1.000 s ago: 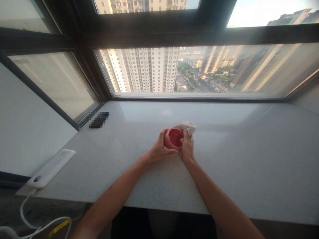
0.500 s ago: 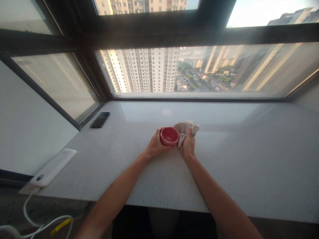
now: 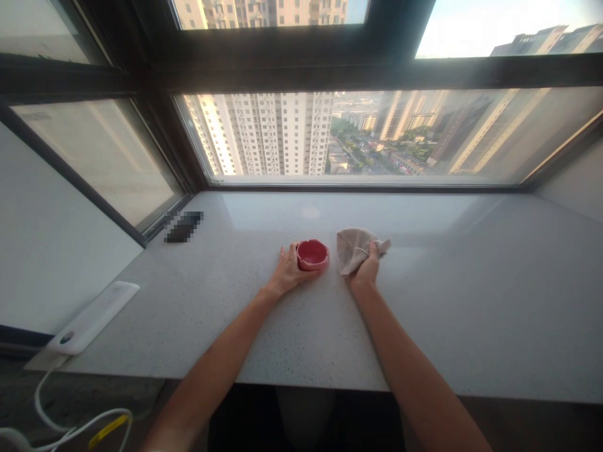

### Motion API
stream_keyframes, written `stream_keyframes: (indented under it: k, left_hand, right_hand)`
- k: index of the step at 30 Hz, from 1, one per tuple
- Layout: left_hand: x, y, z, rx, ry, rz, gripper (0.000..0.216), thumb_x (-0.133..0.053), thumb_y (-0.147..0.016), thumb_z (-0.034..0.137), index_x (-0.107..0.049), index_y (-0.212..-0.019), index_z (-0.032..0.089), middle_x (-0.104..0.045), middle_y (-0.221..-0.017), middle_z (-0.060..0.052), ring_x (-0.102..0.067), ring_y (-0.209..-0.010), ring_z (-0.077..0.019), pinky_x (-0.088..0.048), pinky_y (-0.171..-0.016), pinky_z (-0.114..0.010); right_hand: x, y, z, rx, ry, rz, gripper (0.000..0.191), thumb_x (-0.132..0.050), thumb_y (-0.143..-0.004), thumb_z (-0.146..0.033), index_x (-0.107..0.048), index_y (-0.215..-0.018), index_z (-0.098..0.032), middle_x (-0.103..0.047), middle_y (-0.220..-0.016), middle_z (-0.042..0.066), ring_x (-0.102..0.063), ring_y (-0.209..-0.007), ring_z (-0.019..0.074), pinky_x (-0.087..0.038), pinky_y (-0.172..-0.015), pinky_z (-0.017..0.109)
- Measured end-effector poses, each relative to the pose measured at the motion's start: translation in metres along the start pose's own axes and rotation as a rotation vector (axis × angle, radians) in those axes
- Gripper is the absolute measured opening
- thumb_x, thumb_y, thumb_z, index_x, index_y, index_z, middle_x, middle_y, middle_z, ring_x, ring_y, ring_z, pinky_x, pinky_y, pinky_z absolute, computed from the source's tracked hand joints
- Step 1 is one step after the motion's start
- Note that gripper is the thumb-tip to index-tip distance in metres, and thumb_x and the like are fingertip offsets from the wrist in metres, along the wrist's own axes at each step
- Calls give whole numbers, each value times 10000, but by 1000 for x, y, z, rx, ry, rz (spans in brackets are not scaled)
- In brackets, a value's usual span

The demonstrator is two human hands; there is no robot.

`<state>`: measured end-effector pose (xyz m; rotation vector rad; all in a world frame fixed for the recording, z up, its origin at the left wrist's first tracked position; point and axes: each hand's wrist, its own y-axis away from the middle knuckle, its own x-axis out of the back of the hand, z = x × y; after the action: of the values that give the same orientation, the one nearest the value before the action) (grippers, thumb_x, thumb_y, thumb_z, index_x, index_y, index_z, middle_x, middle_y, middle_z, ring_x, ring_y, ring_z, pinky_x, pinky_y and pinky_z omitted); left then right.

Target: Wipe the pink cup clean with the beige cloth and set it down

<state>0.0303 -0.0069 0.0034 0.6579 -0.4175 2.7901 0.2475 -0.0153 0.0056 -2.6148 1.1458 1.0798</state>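
Note:
A small red bowl-shaped ashtray (image 3: 313,256) with notches in its rim sits near the middle of the pale speckled sill (image 3: 301,339), its open top facing up. My left hand (image 3: 288,271) is wrapped round its left side, thumb along the front. To the right, my right hand (image 3: 367,267) grips a crumpled beige cloth (image 3: 353,248), part of which hangs spread out on the left of the fingers. A gap separates the cloth from the ashtray. The inside of the ashtray shows red, with nothing that I can make out in it.
A white power strip (image 3: 97,317) with a white cable (image 3: 42,402) lies at the sill's left edge. Behind it, near the window corner, is a dark pixelated object (image 3: 183,227). The window frame (image 3: 358,188) bounds the back of the sill.
My right hand has drawn the cloth away from the ashtray to the right, and the cloth has spread more. The ashtray is slightly further left and lower, still in my left hand.

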Motion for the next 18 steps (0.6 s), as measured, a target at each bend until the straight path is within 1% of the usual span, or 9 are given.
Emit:
stream_keyframes:
  k: [2, 4, 6, 7, 9, 12, 14, 16, 18]
  left_hand:
    - [1, 1, 0, 6, -73, -17, 1029, -997, -594, 626, -541, -1421, 218, -623, -1467, -187, -483, -1512, -461, -23, -1347, -690]
    - [4, 5, 7, -26, -132, 8, 1121, -993, -608, 632, -480, -1514, 218, -492, -1631, -219, -293, -1631, -489, -11, -1340, -711]
    - [9, 16, 25, -131, -160, 64, 1109, -950, -700, 629, -415, -1592, 243, -358, -1742, -205, -162, -1685, -457, -42, -1353, -688]
    - [12, 24, 37, -208, -170, 86, 1008, -891, -795, 613, -408, -1608, 266, -337, -1764, -178, -169, -1693, -419, -79, -1366, -655]
    - [19, 43, 60, -343, -173, 94, 687, -737, -972, 521, -474, -1575, 323, -445, -1718, -109, -320, -1654, -340, -213, -1366, -581]
    - [28, 78, 79, -364, -181, 72, 431, -605, -1062, 385, -567, -1488, 334, -639, -1537, -70, -554, -1487, -297, -328, -1329, -558]
    - [31, 101, 78, -295, -190, 68, 362, -568, -1071, 331, -612, -1429, 315, -654, -1502, -74, -597, -1429, -294, -425, -1269, -545]
    - [28, 121, 73, -255, -218, 69, 323, -545, -1072, 296, -642, -1380, 301, -648, -1491, -83, -616, -1393, -288, -495, -1209, -523]
    - [19, 136, 70, -284, -255, 10, 312, -519, -1081, 267, -655, -1360, 301, -663, -1458, -86, -637, -1356, -274, -534, -1168, -505]
  right_hand:
    - [-2, 18, -15, -14, -9, -27, 406, -656, -919, -513, -688, -1242, -270, -776, -1055, 17, -756, -969, 191, -665, -875, 363]
    - [-3, 44, -30, -43, -12, -100, 401, -700, -897, -488, -705, -1225, -259, -783, -1074, 29, -760, -994, 204, -665, -873, 354]
    - [-1, 73, -43, -83, 2, -206, 413, -737, -871, -465, -718, -1222, -250, -792, -1101, 33, -766, -1028, 226, -666, -868, 358]
    - [1, 87, -48, -105, 24, -264, 422, -743, -867, -462, -725, -1227, -241, -798, -1117, 41, -769, -1044, 244, -668, -864, 368]
    - [10, 105, -55, -177, 117, -388, 442, -742, -874, -476, -742, -1232, -218, -807, -1135, 66, -775, -1052, 276, -671, -854, 390]
    - [40, 105, -59, -289, 435, -539, 505, -771, -857, -522, -765, -1233, -185, -815, -1132, 112, -785, -1015, 303, -672, -826, 403]
    - [67, 91, -62, -158, 739, -502, 597, -822, -797, -516, -755, -1280, -171, -799, -1207, 150, -784, -1014, 324, -667, -788, 405]
    - [92, 76, -68, 147, 990, -384, 706, -814, -779, -488, -700, -1399, -169, -740, -1365, 191, -770, -1065, 354, -661, -766, 426]
    - [108, 68, -75, 413, 1137, -350, 685, -714, -861, -476, -654, -1474, -176, -696, -1440, 205, -749, -1119, 369, -660, -783, 468]
